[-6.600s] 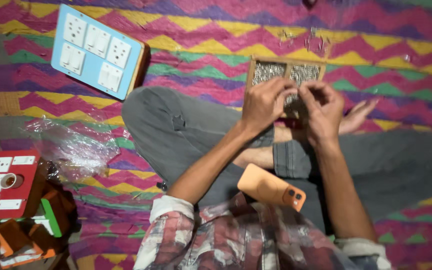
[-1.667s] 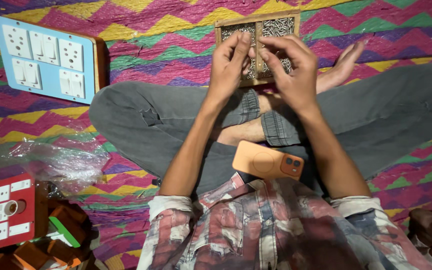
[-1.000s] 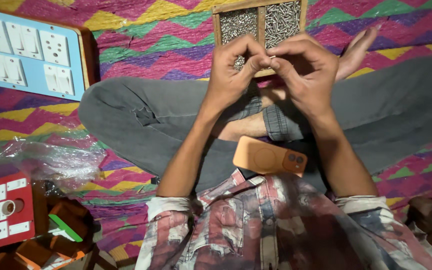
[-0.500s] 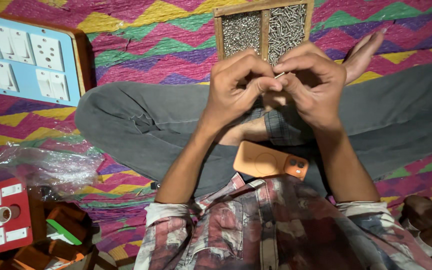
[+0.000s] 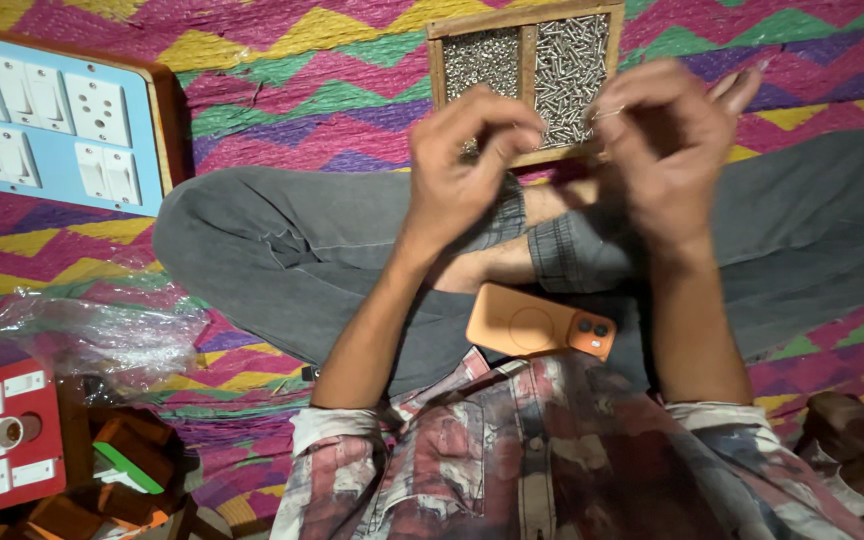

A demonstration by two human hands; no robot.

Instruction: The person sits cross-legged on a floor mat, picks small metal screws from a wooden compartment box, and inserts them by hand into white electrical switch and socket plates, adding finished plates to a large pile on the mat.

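Two hands raised over crossed legs just before wooden screw tray [image 5: 526, 80]: left hand [image 5: 467, 160] fingers pinched, contents indiscernible; right hand [image 5: 667, 150] apparently pinching a small screw, blurred.

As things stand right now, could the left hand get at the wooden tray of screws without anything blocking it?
Probably yes. The left hand is raised just in front of the wooden tray, whose two open compartments of screws lie uncovered. Nothing sits between them; the right hand is off to the side.
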